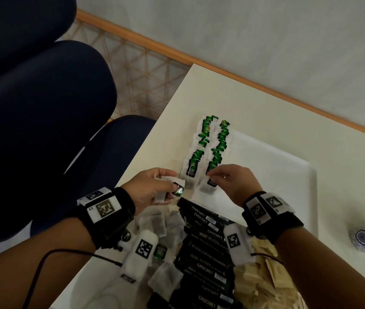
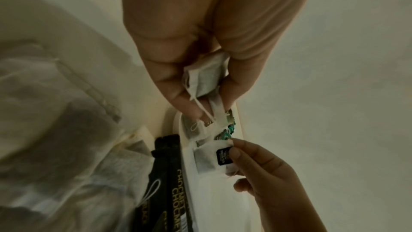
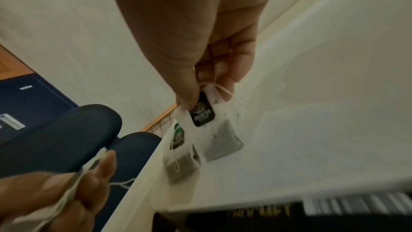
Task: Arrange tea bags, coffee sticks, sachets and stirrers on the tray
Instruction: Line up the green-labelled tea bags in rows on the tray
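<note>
- Head view: right hand [image 1: 232, 181] pinches a white paper tea bag with green-black tag [image 1: 210, 185] at the white plastic tray [image 1: 288, 175].
- Left hand [image 1: 152, 186] grips a small bundle of white tea bags [image 1: 168, 188].

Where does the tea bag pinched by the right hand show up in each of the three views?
Head: tea bag at centre, under the right hand, ending the right row.
Left wrist: lower centre.
Right wrist: centre, hanging from the fingertips.
Shared landmark: the white tray.
</note>
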Demonstrator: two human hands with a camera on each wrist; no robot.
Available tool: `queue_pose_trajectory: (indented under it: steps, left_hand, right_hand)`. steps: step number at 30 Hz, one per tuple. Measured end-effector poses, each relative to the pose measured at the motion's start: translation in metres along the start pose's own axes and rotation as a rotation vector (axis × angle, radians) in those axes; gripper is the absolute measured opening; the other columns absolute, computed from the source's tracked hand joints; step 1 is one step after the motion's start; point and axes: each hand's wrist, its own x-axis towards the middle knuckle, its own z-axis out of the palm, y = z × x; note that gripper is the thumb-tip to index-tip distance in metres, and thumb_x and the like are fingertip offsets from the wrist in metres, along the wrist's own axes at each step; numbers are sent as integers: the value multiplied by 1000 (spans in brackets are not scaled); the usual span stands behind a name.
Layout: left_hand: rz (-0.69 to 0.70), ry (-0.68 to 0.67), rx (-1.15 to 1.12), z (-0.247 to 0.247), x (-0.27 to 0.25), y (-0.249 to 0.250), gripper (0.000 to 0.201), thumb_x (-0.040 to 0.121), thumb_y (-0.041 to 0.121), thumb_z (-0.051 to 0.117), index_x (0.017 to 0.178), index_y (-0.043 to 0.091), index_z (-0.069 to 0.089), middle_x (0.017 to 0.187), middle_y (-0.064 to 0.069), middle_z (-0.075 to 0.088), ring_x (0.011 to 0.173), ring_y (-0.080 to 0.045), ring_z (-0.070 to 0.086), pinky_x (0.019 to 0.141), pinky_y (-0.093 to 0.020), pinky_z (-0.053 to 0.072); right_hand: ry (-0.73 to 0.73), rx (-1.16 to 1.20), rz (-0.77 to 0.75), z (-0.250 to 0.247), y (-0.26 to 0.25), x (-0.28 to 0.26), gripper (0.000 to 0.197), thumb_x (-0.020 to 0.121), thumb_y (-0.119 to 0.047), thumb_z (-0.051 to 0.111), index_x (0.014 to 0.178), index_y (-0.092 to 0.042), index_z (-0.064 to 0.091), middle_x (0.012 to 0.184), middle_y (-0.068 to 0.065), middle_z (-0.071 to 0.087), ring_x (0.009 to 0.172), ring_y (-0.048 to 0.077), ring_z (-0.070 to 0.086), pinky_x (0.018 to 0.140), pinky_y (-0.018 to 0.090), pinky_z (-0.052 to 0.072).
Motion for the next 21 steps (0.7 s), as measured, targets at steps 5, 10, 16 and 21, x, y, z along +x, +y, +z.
queue_pose_trajectory:
  steps: [5, 10, 16, 21]
  left_hand:
    - [2, 2, 22, 7, 2, 0, 19, 88, -3, 57, 97, 12, 63, 86, -7, 67, 66, -14, 64, 52, -23, 53]
    - [7, -23, 9, 11, 3, 2, 23, 88, -8, 54, 92, 12, 63, 92, -10, 66, 75, -21, 65, 64, -30, 57]
    - [14, -28, -35, 19, 5, -1, 20, 86, -1, 63, 100, 13, 65, 87, -7, 66, 70, -16, 64, 58, -28, 57]
    - [-11, -8, -57, 21, 5, 0, 19, 88, 0, 60, 102, 12, 63, 89, -9, 67, 70, -18, 64, 58, -28, 57]
  right_hand:
    - [56, 5, 2, -3, 2, 11, 16, 92, -28, 57, 99, -31, 71, 92, -14, 68, 86, 7, 62, 82, 30, 51]
    - [152, 2, -75, -2, -1, 4, 16, 90, -31, 60, 104, -34, 66, 96, -12, 60, 85, 6, 57, 80, 27, 47]
    - [-81, 250, -43, 10, -32, -19, 17, 82, -39, 70, 95, -36, 59, 80, -7, 70, 69, 2, 61, 66, 20, 48]
    - [27, 439, -6, 16, -32, -19, 27, 82, -13, 70, 94, -30, 54, 69, -7, 68, 54, -3, 53, 59, 15, 41]
